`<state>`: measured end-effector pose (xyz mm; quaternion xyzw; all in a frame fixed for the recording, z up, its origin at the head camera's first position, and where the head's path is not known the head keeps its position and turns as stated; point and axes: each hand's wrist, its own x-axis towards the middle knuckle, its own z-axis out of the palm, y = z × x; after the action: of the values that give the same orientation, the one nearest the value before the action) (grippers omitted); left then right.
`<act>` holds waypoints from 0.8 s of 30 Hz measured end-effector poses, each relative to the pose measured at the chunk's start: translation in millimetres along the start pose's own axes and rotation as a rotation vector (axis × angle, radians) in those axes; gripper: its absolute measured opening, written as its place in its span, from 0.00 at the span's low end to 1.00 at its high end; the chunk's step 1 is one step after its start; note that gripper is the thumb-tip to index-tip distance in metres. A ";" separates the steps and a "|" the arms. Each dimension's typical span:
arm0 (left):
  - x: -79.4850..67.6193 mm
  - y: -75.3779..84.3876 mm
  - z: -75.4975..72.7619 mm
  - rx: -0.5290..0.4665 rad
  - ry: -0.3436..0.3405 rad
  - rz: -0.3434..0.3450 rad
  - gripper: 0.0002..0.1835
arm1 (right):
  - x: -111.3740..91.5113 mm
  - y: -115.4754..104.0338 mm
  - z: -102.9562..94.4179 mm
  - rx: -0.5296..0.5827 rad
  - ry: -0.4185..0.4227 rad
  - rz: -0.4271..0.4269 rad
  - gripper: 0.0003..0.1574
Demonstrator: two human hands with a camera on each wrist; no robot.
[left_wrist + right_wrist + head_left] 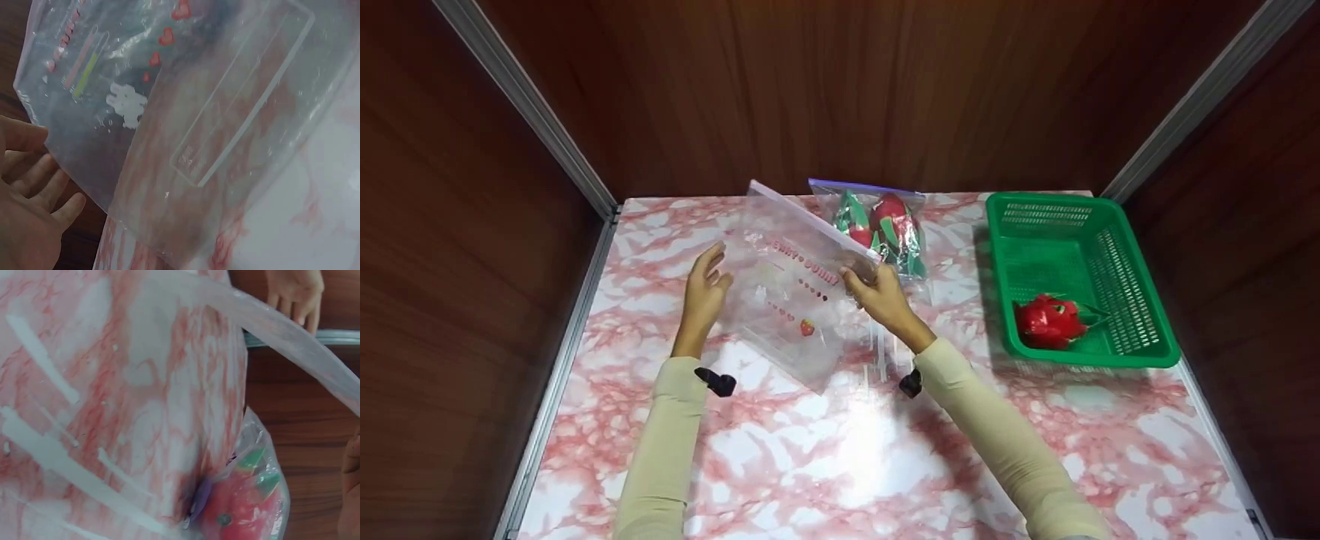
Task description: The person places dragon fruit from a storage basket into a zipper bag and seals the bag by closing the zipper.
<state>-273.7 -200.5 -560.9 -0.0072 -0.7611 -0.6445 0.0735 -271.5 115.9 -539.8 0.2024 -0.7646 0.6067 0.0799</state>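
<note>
A clear zip bag (769, 281) with a pink top strip, printed hearts and a rabbit hangs tilted between the hands. My right hand (885, 301) pinches it by the upper right corner, near the end of the strip. At the bag's left edge is my left hand (705, 296), its fingers loosely bent and holding nothing; the left wrist view shows the fingertips right beside the plastic (135, 146). The bag looks flat, and the table's pattern shows through it. Behind its strip lies a second zip bag (913, 225) with a purple strip, containing red-and-green fruit.
On the right stands a green perforated basket (997, 277) with a red dragon fruit (1048, 322) in its near left corner. Brown wood-grain panels (840, 90) enclose the pink-and-white marbled table (825, 472) at the back and sides.
</note>
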 end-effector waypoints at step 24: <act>0.2 71.9 103.0 -0.088 -0.108 0.062 0.13 | -19.0 9.8 -1.3 -0.159 0.115 -0.051 0.10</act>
<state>-276.9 -87.2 -506.8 -0.0690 -0.7341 -0.6735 0.0518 -258.4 123.0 -555.2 0.1797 -0.7989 0.5526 0.1550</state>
